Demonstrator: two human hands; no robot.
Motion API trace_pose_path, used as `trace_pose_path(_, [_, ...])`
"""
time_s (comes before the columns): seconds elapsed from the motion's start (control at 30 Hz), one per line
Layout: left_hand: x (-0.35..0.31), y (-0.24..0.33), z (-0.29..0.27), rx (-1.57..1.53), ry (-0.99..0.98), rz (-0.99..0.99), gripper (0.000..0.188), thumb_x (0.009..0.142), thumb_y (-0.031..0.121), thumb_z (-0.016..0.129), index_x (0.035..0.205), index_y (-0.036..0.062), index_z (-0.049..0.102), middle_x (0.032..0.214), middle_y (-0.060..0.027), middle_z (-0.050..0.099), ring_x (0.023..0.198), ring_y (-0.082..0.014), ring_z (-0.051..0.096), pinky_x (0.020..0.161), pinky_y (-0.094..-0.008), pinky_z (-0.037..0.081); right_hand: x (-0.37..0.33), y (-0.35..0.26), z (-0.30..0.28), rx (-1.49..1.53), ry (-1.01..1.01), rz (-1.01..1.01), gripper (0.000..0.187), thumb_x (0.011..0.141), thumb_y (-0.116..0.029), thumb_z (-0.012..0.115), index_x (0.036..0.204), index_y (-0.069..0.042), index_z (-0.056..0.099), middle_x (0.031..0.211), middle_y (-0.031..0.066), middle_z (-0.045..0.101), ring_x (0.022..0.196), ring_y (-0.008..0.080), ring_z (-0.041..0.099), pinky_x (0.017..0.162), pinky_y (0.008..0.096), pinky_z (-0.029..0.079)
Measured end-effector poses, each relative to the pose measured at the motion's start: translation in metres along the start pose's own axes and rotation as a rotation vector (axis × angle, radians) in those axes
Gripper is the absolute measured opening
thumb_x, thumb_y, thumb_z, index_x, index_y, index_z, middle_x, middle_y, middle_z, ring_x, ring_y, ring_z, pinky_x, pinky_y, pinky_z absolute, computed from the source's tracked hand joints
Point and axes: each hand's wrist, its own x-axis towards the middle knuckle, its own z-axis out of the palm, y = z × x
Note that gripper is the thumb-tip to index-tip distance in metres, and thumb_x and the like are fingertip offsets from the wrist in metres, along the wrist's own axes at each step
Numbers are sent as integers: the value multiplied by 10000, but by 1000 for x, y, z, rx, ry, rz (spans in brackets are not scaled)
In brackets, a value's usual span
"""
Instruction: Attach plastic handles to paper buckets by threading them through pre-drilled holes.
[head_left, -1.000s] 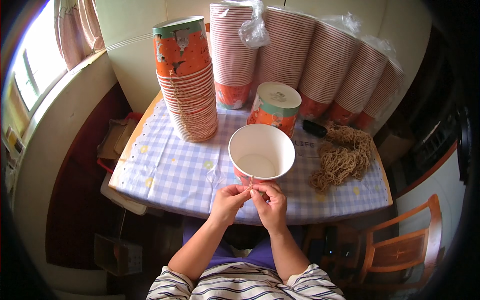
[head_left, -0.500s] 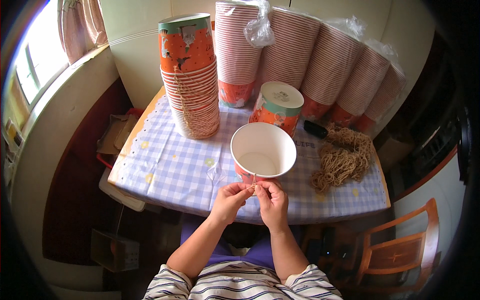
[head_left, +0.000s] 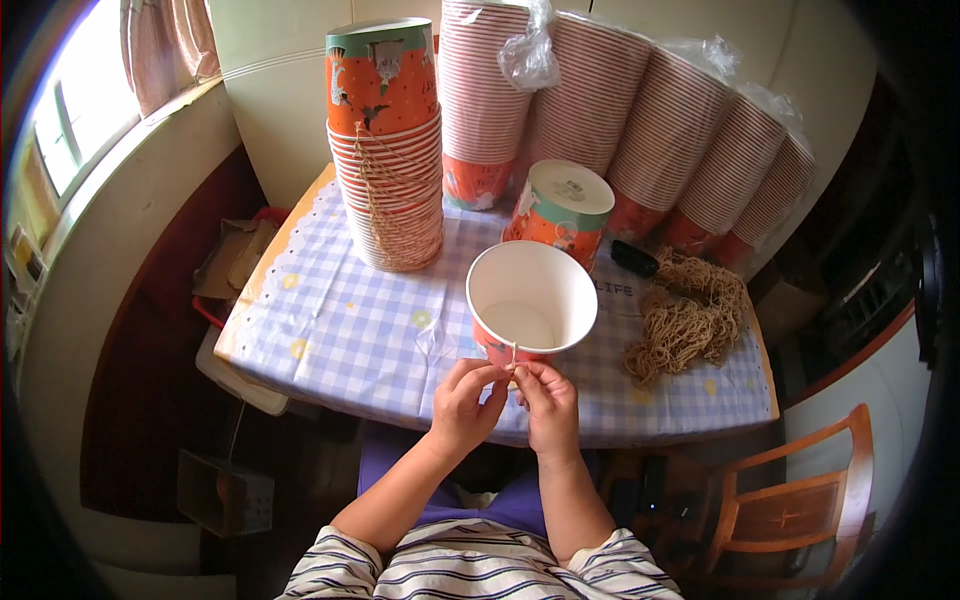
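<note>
Right in front of me a white-lined paper bucket stands upright, its mouth tilted toward me. A thin tan string runs from the near side of its rim down to my fingers. My left hand pinches the string between thumb and forefinger. Close against it, my right hand pinches the same string with its fingertips. The exact shape of the string between the fingertips is too small to make out. Behind this bucket an orange and green paper bucket sits upside down.
A tall stack of upside-down buckets, with strings hanging along it, stands at the left. Several plastic-wrapped bucket stacks line the back. On the right lie a heap of tan strings and a black object. A checked tablecloth covers the table.
My hands stay together at the bucket's rim. The string between rim and fingers shows as a narrower strand, and the fingertips have shifted slightly. The whole view has moved a little.
</note>
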Motion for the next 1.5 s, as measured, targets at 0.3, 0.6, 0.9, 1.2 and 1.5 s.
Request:
trace_pose_path(0.3, [1, 1, -2, 9, -50, -7, 261, 719, -58, 705, 959, 35, 659, 885, -107, 665, 746, -231, 658, 602, -302, 528, 0, -2, -3, 70, -3, 47, 144, 897, -142, 640, 946, -13, 680, 778, 0, 649, 603, 41, 462, 553, 181, 357])
trace_pose_path(0.6, [3, -9, -2, 6, 0, 123, 226, 708, -93, 707, 894, 29, 668, 833, -82, 661, 576, -92, 561, 459, -219, 418, 1, -5, 2, 21, -14, -9, 116, 882, -114, 639, 904, -15, 695, 780, -10, 650, 640, 33, 456, 585, 186, 359])
trace_pose_path(0.9, [0, -4, -9, -122, -125, -239, 102, 764, -57, 668, 825, 23, 649, 727, -25, 615, 565, -33, 481, 497, -182, 360, 1, -5, 7, 16, -9, -66, 197, 921, -166, 618, 971, 14, 683, 848, 24, 674, 765, 70, 582, 704, 215, 470])
trace_pose_path(1.2, [-1, -7, -9, -196, -112, -309, 49, 798, -31, 663, 818, 11, 646, 708, 17, 598, 581, -8, 467, 502, -174, 349, 4, 2, 1, -59, -58, 16, 222, 914, -213, 641, 940, 1, 696, 814, 9, 678, 724, 66, 576, 662, 220, 466])
trace_pose_path(1.5, [-4, -18, -6, -232, -94, -333, 70, 786, -10, 691, 836, 28, 659, 686, -1, 602, 526, -21, 444, 473, -194, 351, 7, 5, 2, -316, 79, -238, 236, 894, -215, 666, 884, 20, 686, 682, 61, 659, 610, 103, 583, 572, 259, 467])
